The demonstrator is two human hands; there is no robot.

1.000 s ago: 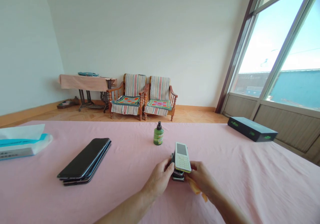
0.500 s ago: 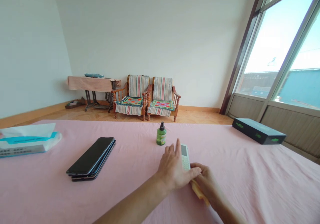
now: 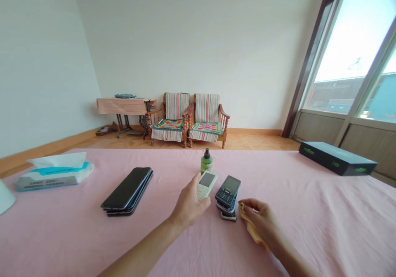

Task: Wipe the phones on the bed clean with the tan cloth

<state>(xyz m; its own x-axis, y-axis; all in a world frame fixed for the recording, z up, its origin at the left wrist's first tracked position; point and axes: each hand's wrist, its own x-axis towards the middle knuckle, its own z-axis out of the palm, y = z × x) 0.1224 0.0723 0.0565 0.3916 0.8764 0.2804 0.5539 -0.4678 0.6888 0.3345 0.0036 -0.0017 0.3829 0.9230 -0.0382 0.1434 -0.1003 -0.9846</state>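
Observation:
My left hand (image 3: 189, 200) is closed around a white keypad phone (image 3: 205, 186), its screen and keys facing up. Just right of it lies a small stack of dark keypad phones (image 3: 228, 192), unevenly piled. My right hand (image 3: 262, 219) pinches a yellow cloth (image 3: 252, 229) close to the stack's right side. Behind the white phone stands a green spray bottle (image 3: 206, 163) with a black top, its lower part hidden by the phone. Off to the left, several smartphones (image 3: 127, 190) are stacked with a dark screen on top.
A pink cloth (image 3: 173, 248) covers the surface. At its left are a tissue pack (image 3: 55, 176) and part of a white object (image 3: 5, 198). A black box (image 3: 337, 159) lies at the far right. Two wooden chairs (image 3: 224, 122) and a cloth-covered table (image 3: 123, 106) stand beyond.
My left hand has moved left with the white phone, bringing the stack of dark phones into view. My right hand has shifted slightly right with the cloth. The view has turned a little left.

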